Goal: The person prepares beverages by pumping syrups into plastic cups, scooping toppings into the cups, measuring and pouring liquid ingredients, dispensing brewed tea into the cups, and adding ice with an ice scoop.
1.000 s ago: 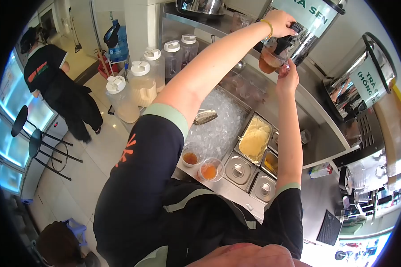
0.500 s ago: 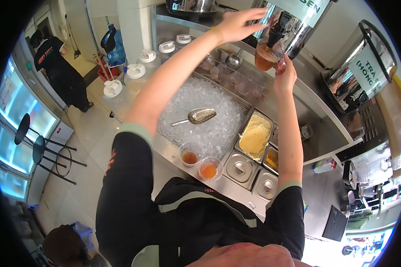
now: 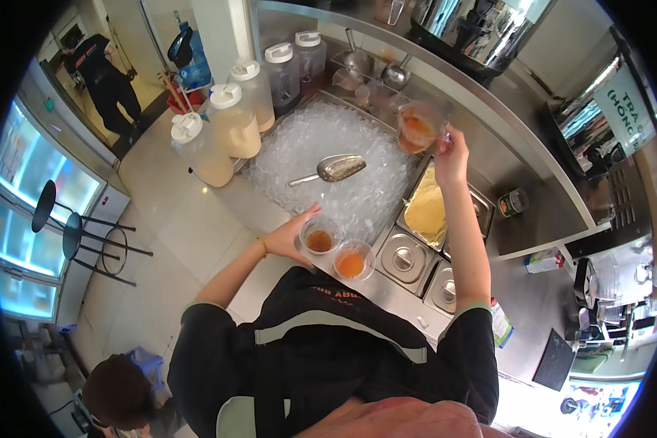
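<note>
My right hand (image 3: pixel 452 152) is closed round the handle of a clear measuring jug (image 3: pixel 410 139) with amber-brown liquid in it, held up above the right back corner of the ice bin. My left hand (image 3: pixel 287 235) is at the left side of a clear plastic cup (image 3: pixel 320 235) with a little brown liquid. Its thumb and fingers are spread to either side of that cup; a firm grip does not show. Just right of it stands a second clear cup (image 3: pixel 354 261) with orange liquid. Both cups stand on the steel counter's front edge.
A metal scoop (image 3: pixel 342 168) lies on the ice (image 3: pixel 292 150). White-lidded pitchers (image 3: pixel 233 124) line the left side. Lidded steel pans (image 3: pixel 404 257) and a yellow-filled pan (image 3: pixel 426 212) sit at right. Steel dispensers (image 3: pixel 474 33) stand above. Another person (image 3: pixel 102 80) is in the doorway.
My right hand has brought the jug down from the dispenser tap toward the ice bin. My left hand has come down from the dispenser to the brown-liquid cup. The view has shifted.
</note>
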`<state>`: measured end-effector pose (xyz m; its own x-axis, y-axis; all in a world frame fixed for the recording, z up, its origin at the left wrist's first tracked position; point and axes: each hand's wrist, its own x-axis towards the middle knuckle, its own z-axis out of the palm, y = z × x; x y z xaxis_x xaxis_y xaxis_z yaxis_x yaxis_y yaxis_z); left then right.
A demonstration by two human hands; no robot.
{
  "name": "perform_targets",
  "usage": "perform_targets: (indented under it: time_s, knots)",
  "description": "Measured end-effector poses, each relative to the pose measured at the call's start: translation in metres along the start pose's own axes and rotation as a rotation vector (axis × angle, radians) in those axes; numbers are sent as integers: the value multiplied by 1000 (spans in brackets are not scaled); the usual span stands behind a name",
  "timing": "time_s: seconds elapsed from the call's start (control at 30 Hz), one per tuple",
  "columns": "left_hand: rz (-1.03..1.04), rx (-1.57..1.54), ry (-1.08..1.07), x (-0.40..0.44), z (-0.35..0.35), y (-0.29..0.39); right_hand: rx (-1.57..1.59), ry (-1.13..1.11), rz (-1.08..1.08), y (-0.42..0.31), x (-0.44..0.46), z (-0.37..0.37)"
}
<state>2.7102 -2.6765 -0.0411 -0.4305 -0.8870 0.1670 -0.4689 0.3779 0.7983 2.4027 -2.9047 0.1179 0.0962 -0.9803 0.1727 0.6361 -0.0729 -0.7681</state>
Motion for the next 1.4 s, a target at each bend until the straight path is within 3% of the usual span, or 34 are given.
perform_targets:
  time_s: [0.17, 0.23, 0.33, 0.47, 0.57, 0.63, 0.73, 0.83, 0.93, 1.03, 1.1, 1.17, 1.23, 1.33, 1.4]
  knots:
    - [-76, -97, 144, 10, 35, -16, -63, 17, 138, 34, -41, -4]
    - [-101, -182, 337, 13, 44, -35, -115, -31, 160, 42, -50, -5]
    - [-201, -416, 521, 26, 40, -30, -365, -221, 179, 47, -58, 3]
    - [-249, -289, 593, 61, 7, 22, -1002, -420, 16, 50, -67, 32]
    - [-94, 4, 606, 83, -10, 43, -1333, -553, -384, 41, -84, 74]
    - [-103, -30, 625, 91, -15, 56, -1434, -664, -554, 39, -83, 80]
    - [-104, -108, 582, 100, -23, 62, -1400, -789, -1003, 36, -75, 89]
    - [-119, -208, 542, 111, -28, 59, -1509, -994, -1178, 28, -64, 87]
    - [-120, -302, 494, 126, -36, 54, -1470, -698, -961, 21, -64, 79]
    - [-143, -409, 452, 141, -52, 53, -961, -187, -155, 20, -37, 44]
    - [-160, -524, 430, 147, -66, 58, -666, 86, 27, -13, -31, 32]
    - [-154, -672, 422, 152, -85, 69, -415, 57, -66, -55, -26, 11]
    - [-117, -719, 447, 156, -104, 78, -279, 23, -333, -109, -33, 20]
    - [-95, -888, 484, 154, -128, 102, -307, 235, -632, -182, -16, 23]
    - [-84, -943, 520, 153, -140, 110, -393, 227, -644, -211, 16, 1]
